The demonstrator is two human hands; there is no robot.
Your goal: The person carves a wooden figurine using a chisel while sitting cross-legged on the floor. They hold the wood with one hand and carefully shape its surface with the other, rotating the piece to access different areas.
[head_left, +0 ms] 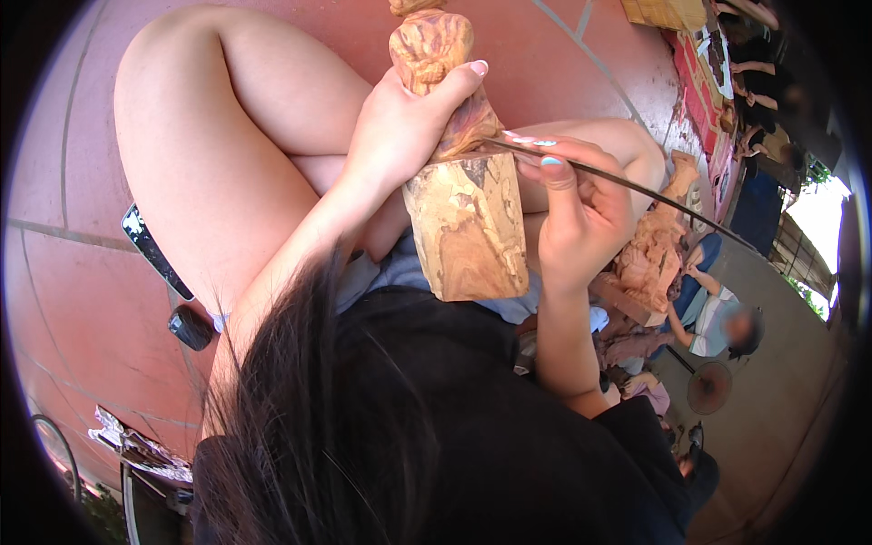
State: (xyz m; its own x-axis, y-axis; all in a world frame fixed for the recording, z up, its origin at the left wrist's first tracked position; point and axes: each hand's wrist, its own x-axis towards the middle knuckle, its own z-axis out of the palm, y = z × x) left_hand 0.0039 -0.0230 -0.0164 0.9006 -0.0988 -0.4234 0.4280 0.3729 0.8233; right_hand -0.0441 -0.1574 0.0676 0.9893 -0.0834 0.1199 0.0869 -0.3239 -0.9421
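The left hand [395,132] has its grip wrapped round the wood carving [466,204] over the lap [397,271] — blocky base [472,241] nearest the black shirt [436,381]. The right hand [586,204] pinches a thin rod [645,189], tip at the carving.

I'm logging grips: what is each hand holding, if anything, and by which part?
The left hand holds the wooden carving by its sculpted section, above the block base. The right hand holds a thin dark rod near its carving-side end.

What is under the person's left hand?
An orange-brown carved wooden figure, visible above and beside the left hand; carving beneath the palm is covered, so cannot be seen.
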